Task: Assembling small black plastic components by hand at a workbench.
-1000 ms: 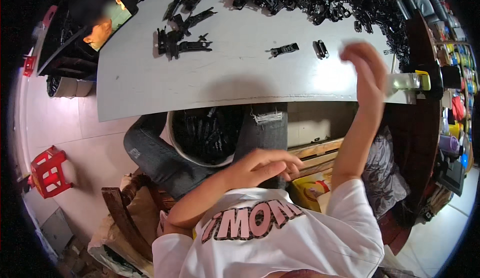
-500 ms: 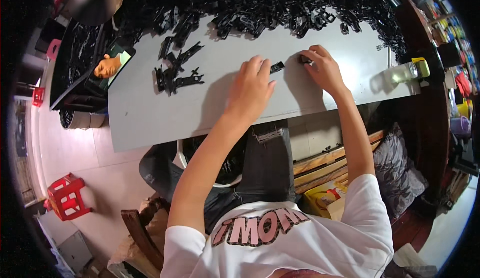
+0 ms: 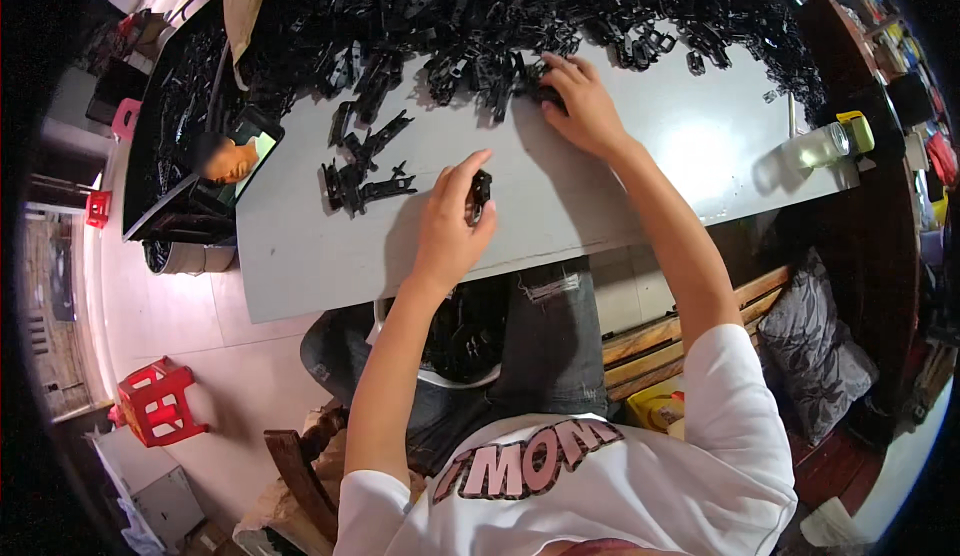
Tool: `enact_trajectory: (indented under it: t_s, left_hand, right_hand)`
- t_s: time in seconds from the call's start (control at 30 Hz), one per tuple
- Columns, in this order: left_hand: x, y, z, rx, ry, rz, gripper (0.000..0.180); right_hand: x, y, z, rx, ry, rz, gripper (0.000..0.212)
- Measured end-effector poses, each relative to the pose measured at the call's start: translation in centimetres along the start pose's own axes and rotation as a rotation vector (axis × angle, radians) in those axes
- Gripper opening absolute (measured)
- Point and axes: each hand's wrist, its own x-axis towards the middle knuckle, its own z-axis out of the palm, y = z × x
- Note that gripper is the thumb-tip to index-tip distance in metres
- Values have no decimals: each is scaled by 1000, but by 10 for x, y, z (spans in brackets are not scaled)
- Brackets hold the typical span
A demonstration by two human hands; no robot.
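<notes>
OK; blk part (image 3: 482, 189) in L hand (image 3: 447, 226)

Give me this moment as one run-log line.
left hand: holds small black part | right hand: at near edge of black parts pile | grey table: clear jar right

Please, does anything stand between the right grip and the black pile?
Nothing visible does: the right grip is at the near edge of the black pile. The left grip, holding a part, is off to the left.
</notes>
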Motion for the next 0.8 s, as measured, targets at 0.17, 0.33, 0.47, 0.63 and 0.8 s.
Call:
enact_trajectory:
  t_s: [0.17, 0.33, 0.47, 0.63, 0.8]
  left_hand:
    - [-23, -11, -20, -95, 72, -129, 48]
    - [-37, -14, -30, -98, 152, -117, 47]
    - [-43, -21, -34, -141, 214, -137, 47]
    - [-45, -24, -32, -108, 180, -111, 47]
    - [-43, -13, -33, -126, 167, -105, 47]
  right_hand:
    - [-27, -41, -16, 263, -66, -61, 29]
    - [-29, -3, -32, 156, 25, 169, 32]
    - [-25, -42, -32, -361, 193, 27, 33]
    - [-10, -80, -21, -252, -78, 66, 30]
    - [-9, -64, -17, -229, -112, 62, 31]
